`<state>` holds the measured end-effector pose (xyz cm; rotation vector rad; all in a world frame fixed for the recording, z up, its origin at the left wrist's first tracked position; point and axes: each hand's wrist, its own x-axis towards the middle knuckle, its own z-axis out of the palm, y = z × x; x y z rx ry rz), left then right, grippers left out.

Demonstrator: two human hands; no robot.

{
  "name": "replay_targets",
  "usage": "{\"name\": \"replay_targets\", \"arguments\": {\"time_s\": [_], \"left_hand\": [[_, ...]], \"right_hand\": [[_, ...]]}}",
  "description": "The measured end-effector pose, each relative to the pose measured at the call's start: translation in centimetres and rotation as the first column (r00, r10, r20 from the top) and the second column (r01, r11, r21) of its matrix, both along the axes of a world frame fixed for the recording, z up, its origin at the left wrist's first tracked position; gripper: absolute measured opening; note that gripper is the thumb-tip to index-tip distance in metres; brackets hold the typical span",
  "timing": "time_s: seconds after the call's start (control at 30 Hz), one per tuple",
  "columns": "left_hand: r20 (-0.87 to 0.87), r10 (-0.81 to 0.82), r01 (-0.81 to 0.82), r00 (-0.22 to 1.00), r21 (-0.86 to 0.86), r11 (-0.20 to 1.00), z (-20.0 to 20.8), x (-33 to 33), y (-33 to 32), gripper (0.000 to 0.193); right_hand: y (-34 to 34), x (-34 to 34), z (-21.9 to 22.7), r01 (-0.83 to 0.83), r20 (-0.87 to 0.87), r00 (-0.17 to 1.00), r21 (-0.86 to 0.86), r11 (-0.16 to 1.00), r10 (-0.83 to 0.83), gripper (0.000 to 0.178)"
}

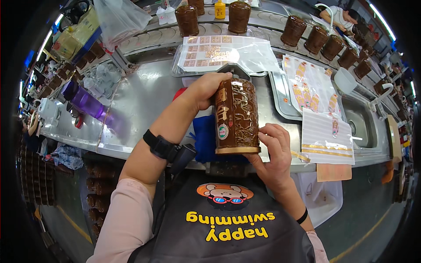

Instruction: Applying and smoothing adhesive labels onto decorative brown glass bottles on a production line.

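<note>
A glossy brown ceramic jar (pixel 238 116) with raised patterns, gold lettering and a small round green-and-white sticker lies lengthwise in front of me. A gold band (pixel 237 150) runs around its end nearest my body. My left hand (pixel 211 90) grips the far end, its fingers partly hidden behind the jar. At the gold-banded end, my right hand (pixel 274 151) presses thumb and fingers to the edge. Under the jar are a blue cloth (pixel 203 138) and a dark metal stand (pixel 226 169), mostly covered. A short gold strip (pixel 300 156) sticks out beside my right hand.
Sticker sheets (pixel 210 52) lie on trays at the back and right, and a sheet with gold strips (pixel 328 138) near the right edge. Brown jars (pixel 187 20) line the conveyor behind. A purple bottle (pixel 85 101) stands left; a sink (pixel 362 122) is right. A person (pixel 342 17) sits far right.
</note>
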<state>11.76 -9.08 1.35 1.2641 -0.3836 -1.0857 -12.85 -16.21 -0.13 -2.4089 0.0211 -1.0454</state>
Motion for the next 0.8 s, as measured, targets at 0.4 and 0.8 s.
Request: {"name": "replay_targets", "arguments": {"time_s": [0.4, 0.8], "left_hand": [[-0.057, 0.087, -0.097, 0.995, -0.201, 0.975, -0.2, -1.0, 0.7, 0.028], [-0.012, 0.168, -0.168, 0.986, -0.132, 0.977, -1.0, -0.7, 1.4, 0.034]], "right_hand": [[0.6, 0.4, -0.4, -0.01, 0.003, 1.0, -0.004, 1.0, 0.01, 0.052], [0.9, 0.9, -1.0, -0.036, -0.038, 0.999, 0.006, 0.999, 0.036, 0.053]]}}
